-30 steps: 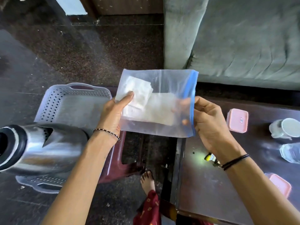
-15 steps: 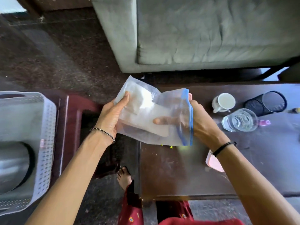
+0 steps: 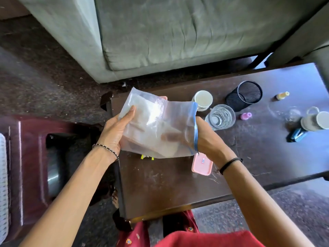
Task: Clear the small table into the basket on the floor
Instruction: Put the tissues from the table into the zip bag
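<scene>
Bag [image 3: 156, 122] now over table [image 3: 178, 184] (papers inside)

Both hands are raised with arms extended, left hand [image 3: 116, 129] and right hand [image 3: 207, 138] each gripping

Clear crinkled plastic bag [image 3: 156, 125]; dusty dark wooden table [image 3: 178, 184].

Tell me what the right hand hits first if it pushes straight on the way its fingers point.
The right hand is already inside the zip bag, fingers pointing left; it would likely meet the white contents, then the left hand behind.
</scene>
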